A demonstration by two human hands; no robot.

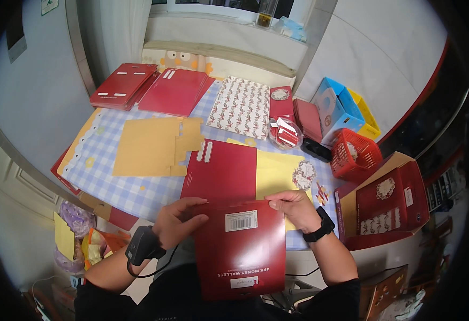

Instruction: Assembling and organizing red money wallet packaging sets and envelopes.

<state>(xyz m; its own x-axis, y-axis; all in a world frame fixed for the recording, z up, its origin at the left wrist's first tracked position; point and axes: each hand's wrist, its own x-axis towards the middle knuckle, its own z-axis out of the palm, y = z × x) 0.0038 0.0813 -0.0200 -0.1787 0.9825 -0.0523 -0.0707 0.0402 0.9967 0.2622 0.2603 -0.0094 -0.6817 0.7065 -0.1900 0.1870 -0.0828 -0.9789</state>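
I hold a flat dark red card packet (241, 251) with a white label near its top, upside down toward me, over the table's near edge. My left hand (176, 220) grips its upper left corner. My right hand (296, 207) pinches its upper right corner. Just beyond the packet, a red folded card sheet (221, 170) with two white strips lies on the checked tablecloth (133, 190), beside a yellow sheet (277, 171) carrying a round lacy paper cutout (303, 175).
Tan die-cut cardboard (151, 146) lies left of centre. Stacks of red card (125, 84) and more red sheets (176, 91) sit at the back, next to a patterned sheet (241, 106). A red basket (355, 153), blue and yellow boxes (341, 109) and an open red box (387, 206) stand right.
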